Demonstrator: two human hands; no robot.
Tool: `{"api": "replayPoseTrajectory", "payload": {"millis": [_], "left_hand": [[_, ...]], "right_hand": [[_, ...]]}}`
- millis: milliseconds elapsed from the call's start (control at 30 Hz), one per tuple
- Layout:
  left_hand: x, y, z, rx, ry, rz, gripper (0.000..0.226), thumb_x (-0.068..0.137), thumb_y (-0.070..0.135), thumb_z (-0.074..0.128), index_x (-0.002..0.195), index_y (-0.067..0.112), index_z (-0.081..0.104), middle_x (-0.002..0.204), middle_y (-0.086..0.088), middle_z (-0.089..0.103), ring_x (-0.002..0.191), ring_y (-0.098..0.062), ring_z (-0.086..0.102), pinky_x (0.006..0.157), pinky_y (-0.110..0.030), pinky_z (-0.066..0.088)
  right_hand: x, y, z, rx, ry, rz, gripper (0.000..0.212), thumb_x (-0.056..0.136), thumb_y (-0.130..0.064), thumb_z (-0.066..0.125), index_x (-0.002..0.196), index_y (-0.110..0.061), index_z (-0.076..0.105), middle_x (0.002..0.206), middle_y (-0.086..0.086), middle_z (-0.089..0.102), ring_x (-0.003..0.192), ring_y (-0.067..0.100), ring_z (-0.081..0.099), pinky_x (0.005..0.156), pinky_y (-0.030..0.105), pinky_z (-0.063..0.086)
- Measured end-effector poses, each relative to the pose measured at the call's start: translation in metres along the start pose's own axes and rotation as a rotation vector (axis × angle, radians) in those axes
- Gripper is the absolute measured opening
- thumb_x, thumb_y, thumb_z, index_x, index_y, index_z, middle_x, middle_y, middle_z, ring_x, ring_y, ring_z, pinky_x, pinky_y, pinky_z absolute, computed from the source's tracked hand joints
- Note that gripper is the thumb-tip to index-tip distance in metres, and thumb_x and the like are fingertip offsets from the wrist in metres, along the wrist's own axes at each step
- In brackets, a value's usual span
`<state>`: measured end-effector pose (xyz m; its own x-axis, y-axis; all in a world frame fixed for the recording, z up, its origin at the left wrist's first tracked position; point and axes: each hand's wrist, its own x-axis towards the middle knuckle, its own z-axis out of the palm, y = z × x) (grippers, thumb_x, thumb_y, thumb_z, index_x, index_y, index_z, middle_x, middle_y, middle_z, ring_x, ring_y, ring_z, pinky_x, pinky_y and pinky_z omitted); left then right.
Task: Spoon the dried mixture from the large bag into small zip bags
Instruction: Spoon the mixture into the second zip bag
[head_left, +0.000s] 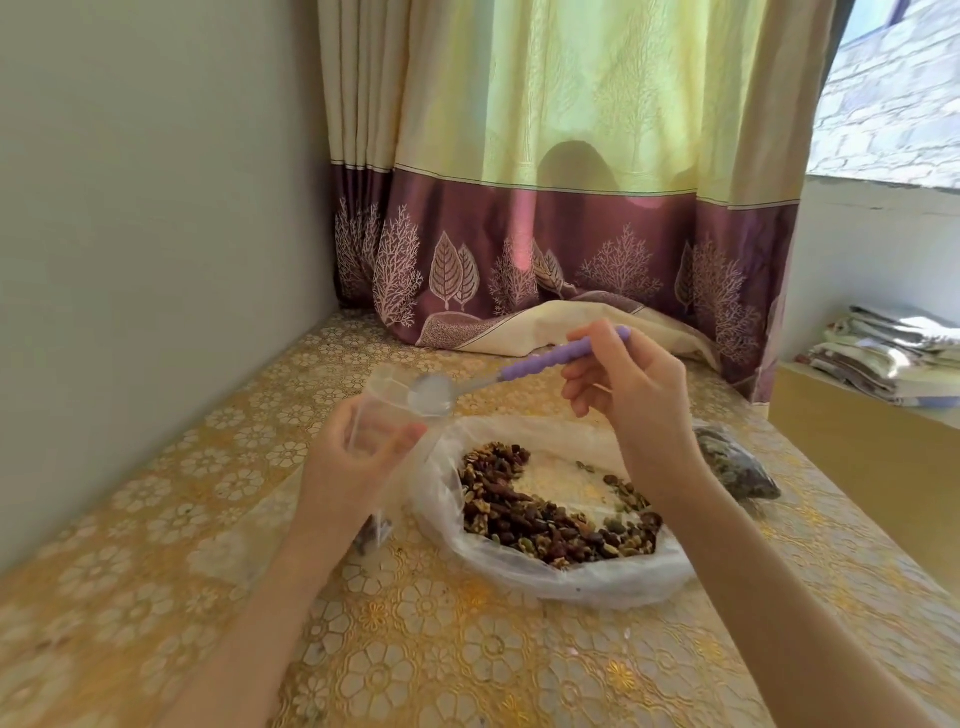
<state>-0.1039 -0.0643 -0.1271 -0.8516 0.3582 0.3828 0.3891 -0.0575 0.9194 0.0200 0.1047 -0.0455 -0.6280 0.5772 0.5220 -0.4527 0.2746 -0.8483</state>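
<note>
A large clear plastic bag lies open on the table, with a brown and green dried mixture spread inside it. My left hand grips a small clear zip bag upright, a little dark mixture showing at its bottom end below my wrist. My right hand holds a spoon by its purple handle. The metal bowl of the spoon sits at the mouth of the small bag and looks empty.
The table wears a gold floral cover. A filled small bag lies to the right of the large bag. A purple and yellow curtain hangs behind, a grey wall runs along the left, and folded cloths lie on a ledge at right.
</note>
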Motion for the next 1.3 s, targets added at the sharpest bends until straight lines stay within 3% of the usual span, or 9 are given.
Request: {"api": "replayPoseTrajectory", "payload": {"millis": [100,200,433,533,633,800,1033,1167,1300], "left_hand": [[0.000,-0.002,0.001,0.025,0.009,0.018,0.042,0.066,0.052,0.069,0.102,0.033,0.058,0.099,0.007,0.068,0.089,-0.012,0.066,0.077,-0.043,0.057],[-0.001,-0.002,0.002,0.021,0.006,0.036,0.037,0.066,0.050,0.070,0.098,0.037,0.057,0.097,0.009,0.069,0.086,-0.005,0.066,0.074,-0.035,0.058],[-0.002,-0.003,0.005,0.044,0.008,0.055,0.044,0.062,0.057,0.068,0.098,0.033,0.059,0.091,0.017,0.069,0.082,-0.001,0.065,0.068,-0.027,0.053],[-0.002,-0.003,0.005,0.071,0.009,0.062,0.046,0.063,0.057,0.067,0.099,0.030,0.060,0.091,0.015,0.068,0.085,-0.003,0.065,0.074,-0.033,0.054],[-0.002,-0.005,0.005,0.094,0.018,0.061,0.049,0.063,0.058,0.066,0.102,0.029,0.060,0.095,0.011,0.068,0.091,-0.011,0.065,0.078,-0.039,0.055],[-0.002,-0.006,0.006,0.111,0.022,0.064,0.043,0.062,0.059,0.066,0.097,0.034,0.059,0.089,0.019,0.068,0.081,0.001,0.064,0.066,-0.025,0.051],[-0.001,-0.007,0.007,0.151,0.025,0.106,0.039,0.063,0.059,0.065,0.091,0.033,0.058,0.085,0.024,0.066,0.074,0.006,0.061,0.062,-0.019,0.045],[-0.002,-0.006,0.008,0.180,0.025,0.131,0.038,0.063,0.058,0.064,0.092,0.035,0.057,0.082,0.019,0.066,0.073,0.010,0.059,0.058,-0.011,0.044],[-0.002,-0.006,0.007,0.209,-0.029,0.121,0.048,0.064,0.058,0.064,0.100,0.028,0.059,0.092,0.012,0.067,0.079,0.006,0.061,0.067,-0.016,0.044]], "right_hand": [[0.004,0.007,-0.018,0.100,0.168,0.084,0.034,0.100,-0.021,0.045,0.074,-0.006,0.061,0.061,0.007,0.065,0.051,0.013,0.051,0.045,0.020,0.042],[0.004,0.022,-0.035,0.119,0.278,0.188,0.037,0.100,-0.025,0.046,0.070,-0.008,0.060,0.058,0.006,0.062,0.050,0.012,0.050,0.043,0.019,0.042],[-0.011,0.064,-0.064,-0.152,0.390,0.214,0.036,0.100,-0.027,0.047,0.071,-0.011,0.060,0.053,-0.004,0.065,0.048,0.009,0.051,0.043,0.018,0.043],[-0.016,0.075,-0.069,-0.186,0.427,0.223,0.036,0.099,-0.026,0.048,0.070,-0.012,0.063,0.052,-0.008,0.065,0.046,0.004,0.052,0.043,0.015,0.044],[-0.018,0.083,-0.067,-0.209,0.408,0.250,0.035,0.099,-0.026,0.049,0.072,-0.012,0.066,0.052,-0.007,0.065,0.047,0.004,0.055,0.046,0.017,0.046],[-0.021,0.082,-0.055,-0.151,0.289,0.281,0.044,0.100,-0.020,0.047,0.061,-0.017,0.068,0.054,-0.003,0.067,0.049,0.008,0.056,0.045,0.018,0.047],[-0.025,0.083,-0.045,-0.019,0.190,0.430,0.036,0.100,-0.022,0.046,0.074,-0.006,0.065,0.060,0.002,0.070,0.054,0.011,0.062,0.049,0.017,0.051],[-0.026,0.080,-0.047,0.018,0.257,0.412,0.036,0.100,-0.019,0.046,0.072,-0.006,0.063,0.056,0.002,0.069,0.050,0.010,0.062,0.048,0.016,0.051],[-0.027,0.079,-0.052,-0.016,0.316,0.375,0.034,0.099,-0.021,0.048,0.073,-0.005,0.064,0.054,0.001,0.068,0.049,0.009,0.062,0.047,0.015,0.050]]}}
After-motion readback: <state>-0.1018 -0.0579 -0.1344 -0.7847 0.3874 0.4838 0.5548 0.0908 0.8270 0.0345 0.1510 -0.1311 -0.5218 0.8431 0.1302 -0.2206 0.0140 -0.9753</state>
